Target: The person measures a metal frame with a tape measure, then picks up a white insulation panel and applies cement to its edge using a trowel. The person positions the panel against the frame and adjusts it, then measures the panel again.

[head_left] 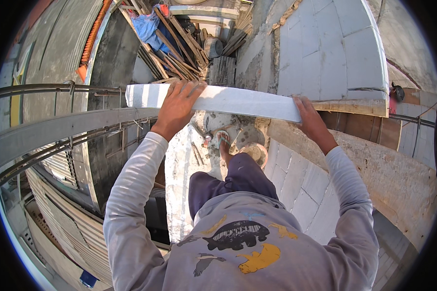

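Note:
A long, pale lightweight concrete block [243, 100] lies crosswise in front of me, between the rebar on the left and a block wall [315, 58] on the right. My left hand [182, 104] is closed over it near its left end, fingers bent over the far edge. At the other end, my right hand [313, 123] grips the corner, its fingers partly hidden. The block's right end is close to the wall's lower edge; I cannot tell whether they touch. Below the block, my sandalled foot [223, 140] stands on a narrow, mortar-spattered ledge [179, 184].
Steel rebar [34, 88] runs in from the left beside a grey beam [48, 131]. Beyond the block are stacked timber offcuts [177, 43], a blue sheet [146, 26] and a bucket [212, 47]. A mortar-stained basin [257, 154] sits by my foot. Corrugated roofing [68, 213] lies lower left.

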`<state>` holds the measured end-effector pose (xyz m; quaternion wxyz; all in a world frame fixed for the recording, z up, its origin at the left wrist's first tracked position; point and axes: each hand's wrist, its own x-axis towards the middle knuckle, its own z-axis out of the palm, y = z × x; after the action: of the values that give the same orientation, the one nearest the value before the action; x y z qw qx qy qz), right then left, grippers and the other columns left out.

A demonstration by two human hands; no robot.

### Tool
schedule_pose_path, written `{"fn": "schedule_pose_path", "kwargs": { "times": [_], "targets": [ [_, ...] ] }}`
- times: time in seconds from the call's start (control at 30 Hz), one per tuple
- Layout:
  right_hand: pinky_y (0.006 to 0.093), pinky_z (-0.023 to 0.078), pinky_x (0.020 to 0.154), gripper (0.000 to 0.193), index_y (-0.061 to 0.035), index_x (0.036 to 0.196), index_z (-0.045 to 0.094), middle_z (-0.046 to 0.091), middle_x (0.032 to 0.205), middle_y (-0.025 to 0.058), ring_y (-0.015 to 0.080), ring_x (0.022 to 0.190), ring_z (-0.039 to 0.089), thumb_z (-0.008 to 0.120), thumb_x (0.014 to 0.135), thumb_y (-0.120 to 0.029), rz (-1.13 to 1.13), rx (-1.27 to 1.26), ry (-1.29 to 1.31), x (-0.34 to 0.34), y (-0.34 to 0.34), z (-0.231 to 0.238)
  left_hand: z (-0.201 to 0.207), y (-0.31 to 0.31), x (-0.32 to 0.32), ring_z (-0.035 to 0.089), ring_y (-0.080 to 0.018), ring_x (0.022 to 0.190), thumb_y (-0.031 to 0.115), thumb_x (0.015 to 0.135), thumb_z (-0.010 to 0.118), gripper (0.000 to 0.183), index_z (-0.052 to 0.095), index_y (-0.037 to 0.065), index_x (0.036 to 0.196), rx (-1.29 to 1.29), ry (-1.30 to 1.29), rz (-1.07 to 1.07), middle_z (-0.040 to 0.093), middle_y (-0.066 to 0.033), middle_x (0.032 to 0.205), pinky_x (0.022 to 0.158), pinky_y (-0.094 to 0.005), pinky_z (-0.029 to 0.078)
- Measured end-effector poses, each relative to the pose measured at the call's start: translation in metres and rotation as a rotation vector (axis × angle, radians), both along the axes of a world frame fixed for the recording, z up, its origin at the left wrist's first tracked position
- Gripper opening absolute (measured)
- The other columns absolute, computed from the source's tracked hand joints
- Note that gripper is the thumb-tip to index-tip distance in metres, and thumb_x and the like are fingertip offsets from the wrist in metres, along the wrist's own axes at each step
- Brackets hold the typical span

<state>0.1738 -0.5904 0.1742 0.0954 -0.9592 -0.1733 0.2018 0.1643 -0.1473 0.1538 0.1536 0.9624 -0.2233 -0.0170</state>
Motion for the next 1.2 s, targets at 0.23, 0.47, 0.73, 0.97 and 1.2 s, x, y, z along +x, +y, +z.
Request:
{"fn": "schedule_pose_path", "kwargs": {
  "times": [0.23,0.47,0.73,0.97,1.2],
  "targets": [
    [0.0458,0.041,0.116,0.092,-0.0098,0.159,0.030,0.038,0.157,0.0194,0.0379,0.144,0.041,0.081,0.083,-0.013,0.046,0.060,0.170,0.009,-0.003,0.032,0.000,-0.002,-0.005,0.049,-0.0420,0.134,0.002,0.078,0.074,0.080,0.046,0.016,0.151,0.010,0.008,0.027,0.053,-0.0136,0.145,0.119,-0.0536,0.033],
    [0.0446,0.040,0.115,0.061,-0.0026,0.149,0.045,0.051,0.147,0.0206,0.0375,0.136,0.049,0.068,0.095,-0.021,0.057,0.185,0.149,0.023,-0.024,0.021,0.002,-0.004,-0.004,0.050,-0.0409,0.133,0.003,0.074,0.080,0.083,0.049,0.016,0.150,0.022,0.011,0.023,0.055,-0.0145,0.143,0.122,-0.0522,0.031],
    [0.0444,0.041,0.114,0.062,-0.0055,0.150,0.046,0.053,0.146,0.0201,0.0377,0.135,0.050,0.070,0.094,-0.019,-0.007,0.205,0.153,0.018,-0.022,0.020,0.002,-0.006,-0.006,0.050,-0.0377,0.133,0.005,0.074,0.081,0.082,0.049,0.015,0.150,0.035,-0.012,0.029,0.055,-0.0131,0.141,0.122,-0.0518,0.031],
    [0.0436,0.038,0.118,0.067,-0.0095,0.152,0.044,0.050,0.150,0.0190,0.0371,0.139,0.048,0.072,0.093,-0.019,-0.083,0.208,0.234,0.020,-0.020,0.023,0.004,-0.010,-0.005,0.046,-0.0370,0.137,0.005,0.072,0.083,0.082,0.052,0.016,0.147,0.038,0.000,0.041,0.054,-0.0128,0.140,0.122,-0.0515,0.033],
    [0.0437,0.045,0.113,0.066,-0.0098,0.153,0.044,0.049,0.151,0.0182,0.0347,0.136,0.050,0.071,0.093,-0.019,0.050,0.189,0.131,0.022,-0.025,0.016,0.002,-0.008,-0.005,0.046,-0.0364,0.136,0.006,0.071,0.083,0.084,0.051,0.016,0.148,0.063,0.005,0.044,0.054,-0.0120,0.141,0.123,-0.0511,0.032]
  ]
}}
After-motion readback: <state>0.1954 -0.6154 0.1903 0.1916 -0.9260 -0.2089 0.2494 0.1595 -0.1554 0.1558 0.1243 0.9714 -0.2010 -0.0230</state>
